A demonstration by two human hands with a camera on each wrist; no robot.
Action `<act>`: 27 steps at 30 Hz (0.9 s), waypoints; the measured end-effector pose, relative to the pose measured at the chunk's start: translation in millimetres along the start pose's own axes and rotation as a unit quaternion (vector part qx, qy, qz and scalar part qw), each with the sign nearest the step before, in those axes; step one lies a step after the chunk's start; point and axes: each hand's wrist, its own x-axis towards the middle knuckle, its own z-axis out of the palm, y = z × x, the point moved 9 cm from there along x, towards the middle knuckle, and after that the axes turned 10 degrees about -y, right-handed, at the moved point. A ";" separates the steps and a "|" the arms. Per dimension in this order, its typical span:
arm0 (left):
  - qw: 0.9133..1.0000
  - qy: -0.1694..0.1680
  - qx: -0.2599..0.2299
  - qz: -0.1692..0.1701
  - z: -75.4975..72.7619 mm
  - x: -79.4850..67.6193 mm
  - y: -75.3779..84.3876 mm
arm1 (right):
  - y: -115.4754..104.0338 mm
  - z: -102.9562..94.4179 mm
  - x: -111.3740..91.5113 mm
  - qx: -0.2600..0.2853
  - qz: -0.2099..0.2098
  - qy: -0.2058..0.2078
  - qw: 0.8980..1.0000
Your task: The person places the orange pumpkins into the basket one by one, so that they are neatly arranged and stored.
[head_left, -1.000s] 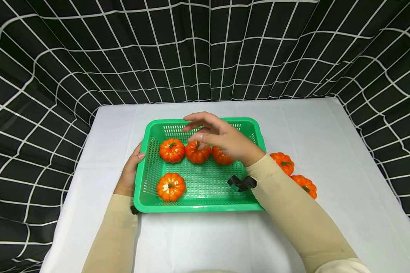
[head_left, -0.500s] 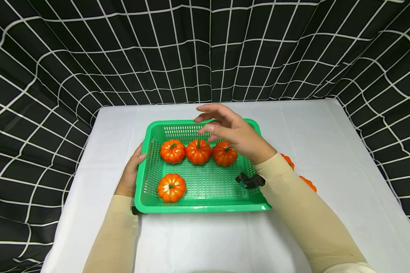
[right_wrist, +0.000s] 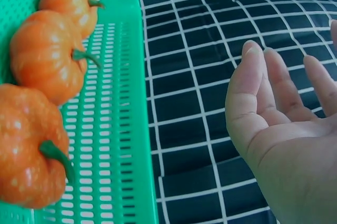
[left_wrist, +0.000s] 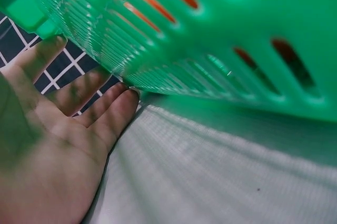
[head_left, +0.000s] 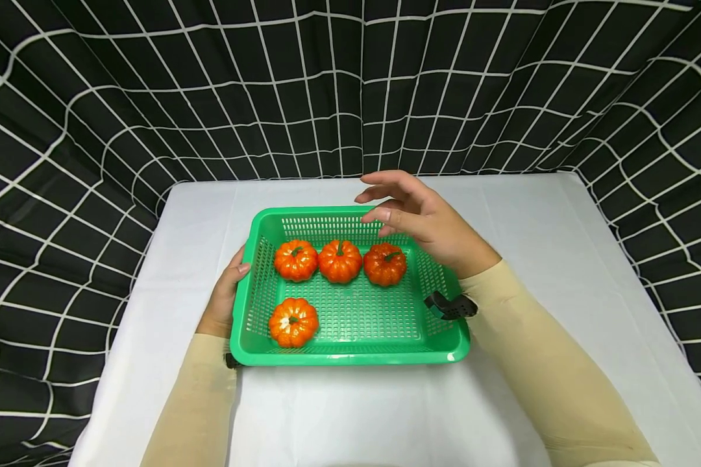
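A green plastic basket (head_left: 350,359) with slotted walls stands on the white-covered table. Inside it, three small orange pumpkins, the left one (head_left: 296,261), the middle one (head_left: 340,261) and the right one (head_left: 385,264), line the far side. Another pumpkin (head_left: 294,323) sits at the near left. My left hand (head_left: 224,295) holds the basket's left side, thumb at the rim; in the left wrist view its fingers (left_wrist: 113,113) lie along the outer wall. Above the far right part of the basket, my right hand (head_left: 426,217) hovers with nothing in it, fingers loosely bent.
White cloth (head_left: 561,259) covers the table on both sides of the basket. A black curtain with white grid lines (head_left: 327,97) surrounds the table at the back and sides. The right sleeve (head_left: 537,337) crosses over the table right of the basket.
My right hand has moved right, away from over the middle pumpkin, uncovering the right one. Two pumpkins right of the basket are now hidden behind the right arm. The left hand stays put.
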 end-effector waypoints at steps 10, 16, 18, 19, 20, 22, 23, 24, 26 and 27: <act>1.000 -0.003 0.001 0.003 3.0 -0.7 2.2 | 2.0 -26.4 -21.0 -0.028 0.019 0.026 0.999; 1.000 0.002 0.005 -0.001 2.9 0.0 1.2 | 1.9 -48.9 -39.6 -0.041 0.033 0.049 0.997; 1.000 0.002 0.004 -0.001 2.8 0.3 1.0 | 3.2 -55.3 -46.2 -0.044 0.040 0.055 0.997; 1.000 0.002 0.003 0.000 2.8 0.4 1.1 | 4.2 -58.3 -49.4 -0.048 0.044 0.057 0.996; 1.000 0.002 0.002 0.000 2.7 0.5 1.0 | 5.4 -61.3 -52.6 -0.051 0.047 0.061 0.996; 1.000 0.001 0.000 0.001 2.8 0.5 1.0 | 7.9 -66.5 -58.2 -0.057 0.054 0.066 0.995; 1.000 0.002 0.000 0.001 2.9 0.4 1.1 | 9.1 -68.8 -60.8 -0.060 0.058 0.067 0.994; 1.000 0.002 0.000 0.000 2.9 0.4 1.1 | 10.5 -71.2 -63.3 -0.064 0.061 0.069 0.994; 1.000 0.003 0.002 -0.001 3.1 0.1 1.2 | 12.9 -75.6 -68.2 -0.073 0.069 0.073 0.992; 1.000 0.002 0.003 -0.002 3.4 0.0 1.2 | 14.0 -77.3 -70.2 -0.076 0.072 0.074 0.992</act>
